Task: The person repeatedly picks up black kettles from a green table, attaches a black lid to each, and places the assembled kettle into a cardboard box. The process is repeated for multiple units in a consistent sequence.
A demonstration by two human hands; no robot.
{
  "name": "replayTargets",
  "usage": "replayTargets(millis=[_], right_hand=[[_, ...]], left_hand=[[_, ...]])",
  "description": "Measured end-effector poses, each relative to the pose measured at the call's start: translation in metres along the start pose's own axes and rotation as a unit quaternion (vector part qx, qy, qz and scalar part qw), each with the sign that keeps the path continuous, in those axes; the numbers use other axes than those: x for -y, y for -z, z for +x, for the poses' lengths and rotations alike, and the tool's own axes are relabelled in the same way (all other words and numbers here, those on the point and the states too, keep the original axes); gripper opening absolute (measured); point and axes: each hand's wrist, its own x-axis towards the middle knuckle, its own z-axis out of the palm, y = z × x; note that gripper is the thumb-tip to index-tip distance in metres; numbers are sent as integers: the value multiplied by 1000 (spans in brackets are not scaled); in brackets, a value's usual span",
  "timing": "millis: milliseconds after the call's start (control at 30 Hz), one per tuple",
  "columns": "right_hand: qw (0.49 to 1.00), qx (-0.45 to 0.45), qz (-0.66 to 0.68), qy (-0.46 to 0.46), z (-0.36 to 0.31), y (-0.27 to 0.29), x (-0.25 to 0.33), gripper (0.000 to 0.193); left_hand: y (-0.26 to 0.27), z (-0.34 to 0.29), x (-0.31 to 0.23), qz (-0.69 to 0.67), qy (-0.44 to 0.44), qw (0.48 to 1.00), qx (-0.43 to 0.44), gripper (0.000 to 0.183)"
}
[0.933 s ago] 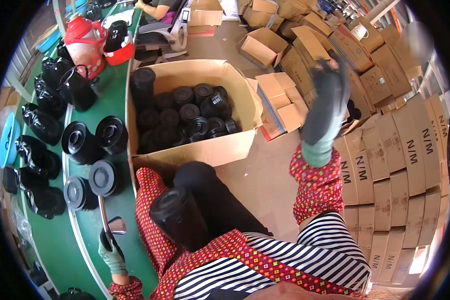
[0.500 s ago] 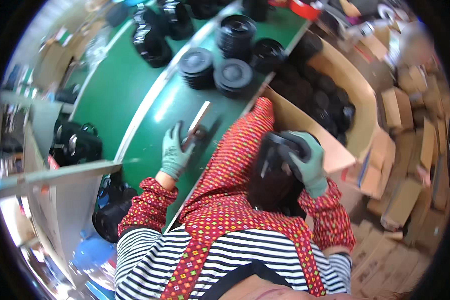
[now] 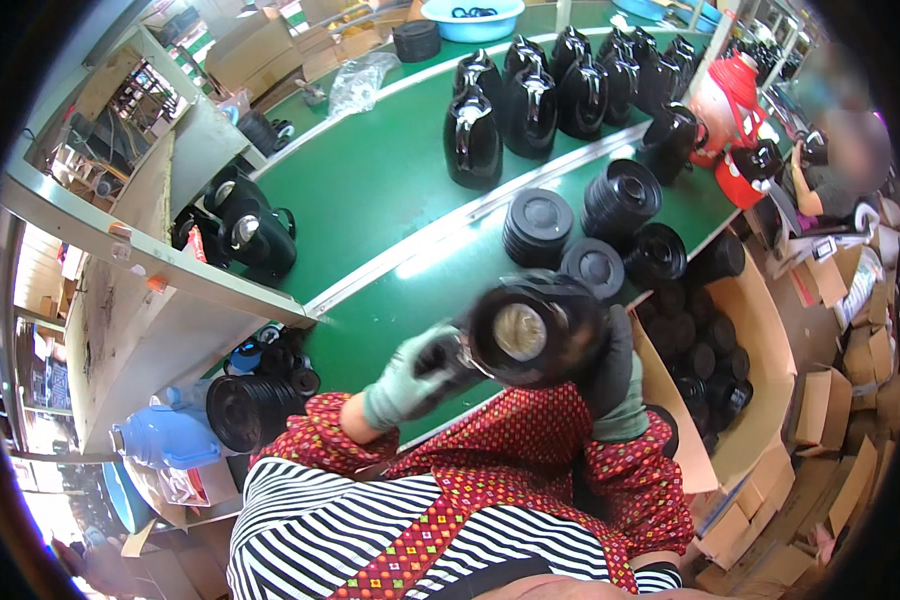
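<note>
Black round part (image 3: 530, 330) at frame centre: right hand (image 3: 615, 375) grips its side, left hand (image 3: 415, 375) grasps its edge; best held level over the green tabletop (image 3: 390, 180)

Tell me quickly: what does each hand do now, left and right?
Left hand: gloved, closed on a small dark part at the black shell; blurred.
Right hand: gloved, closed around the black shell, holding it up.

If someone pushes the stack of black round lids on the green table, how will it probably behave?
The stack of black round lids looks rigid, probably hard plastic, so it should not bend. It is several discs high on the smooth green table, so a high push may topple or shear it. A loose disc could roll on its edge.
</note>
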Motion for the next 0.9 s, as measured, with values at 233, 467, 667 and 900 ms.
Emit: replayTargets(millis=[233, 467, 667, 900], right_hand=[[813, -43, -539, 216, 6, 5, -42, 37], [690, 26, -665, 285, 5, 26, -52, 41], [696, 10, -659, 285, 13, 24, -47, 32], [758, -26, -613, 222, 13, 22, -51, 26]], left_hand=[[116, 80, 12, -113, 127, 952, -256, 32], [215, 301, 113, -116, 32, 917, -381, 32], [211, 404, 148, -103, 68, 904, -409, 44], [195, 332, 151, 309, 53, 820, -479, 102]])
